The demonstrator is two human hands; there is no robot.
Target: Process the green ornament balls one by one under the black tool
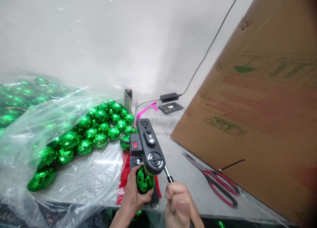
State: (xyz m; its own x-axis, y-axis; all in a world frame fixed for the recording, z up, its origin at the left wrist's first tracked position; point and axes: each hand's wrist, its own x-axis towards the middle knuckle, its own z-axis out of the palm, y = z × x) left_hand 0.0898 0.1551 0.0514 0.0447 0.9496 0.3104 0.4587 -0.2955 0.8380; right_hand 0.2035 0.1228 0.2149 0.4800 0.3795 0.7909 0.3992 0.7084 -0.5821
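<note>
A: What is the left hand (135, 193) doing?

B: It is wrapping its fingers around a shiny green faceted plastic ball (144, 181), holding it directly under the head of the small black press machine with the red rocker switch (148, 145). The ball is sitting on the machine's base, touching it.

A: And the right hand (180, 205)?

B: It is closing in a fist around the machine's black-tipped metal lever handle (168, 175), which is sticking out of the machine's right side, angled down toward the person.

A: What is lying around the machine?

B: To its left, a heap of loose green faceted balls (99, 130) is spilling across a sheet of clear plastic film (81, 178); the nearest ball is resting just beside the machine. A strip of red frilled material (125, 175) is showing at the machine's left foot. To its right, red-handled scissors (215, 180) are lying flat on the grey table (183, 170), near a large brown cardboard sheet (260, 106) that is leaning tilted. Behind the machine, a dark cylindrical can with a red cap (128, 99) is standing upright, and farther back a black power adapter (169, 97) is sitting by the white wall (111, 36).
</note>
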